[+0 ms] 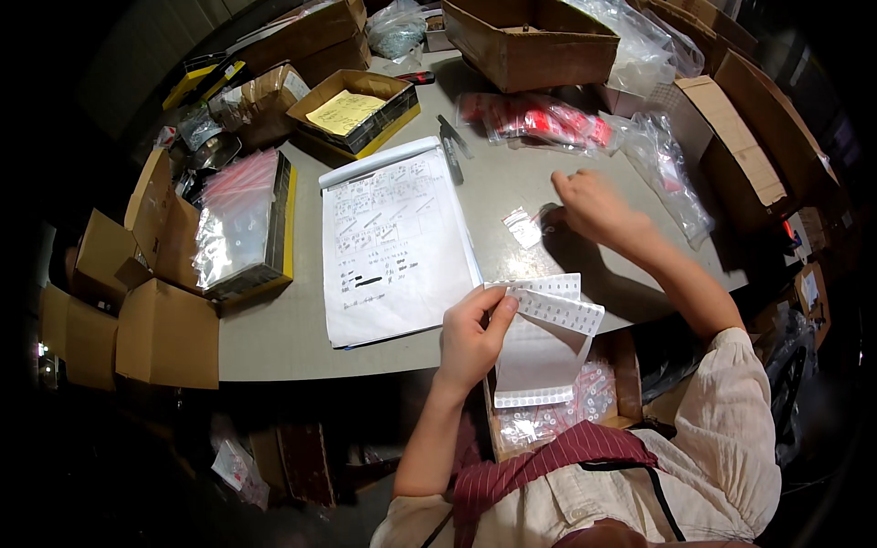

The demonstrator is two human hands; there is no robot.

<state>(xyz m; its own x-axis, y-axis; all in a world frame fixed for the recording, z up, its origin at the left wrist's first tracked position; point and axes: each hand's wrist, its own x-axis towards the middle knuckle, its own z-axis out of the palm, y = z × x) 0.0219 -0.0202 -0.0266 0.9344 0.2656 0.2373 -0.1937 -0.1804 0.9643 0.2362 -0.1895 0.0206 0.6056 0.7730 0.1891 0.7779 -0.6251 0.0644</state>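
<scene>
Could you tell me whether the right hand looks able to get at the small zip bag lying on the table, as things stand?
Probably yes. The right hand rests on the grey table just beside the small zip bag, with only bare tabletop between them, and it appears to hold nothing.

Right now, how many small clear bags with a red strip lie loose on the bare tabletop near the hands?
1: a small bag lies flat just left of the right hand. Others may be hidden in the red-and-clear pile farther back.
</scene>
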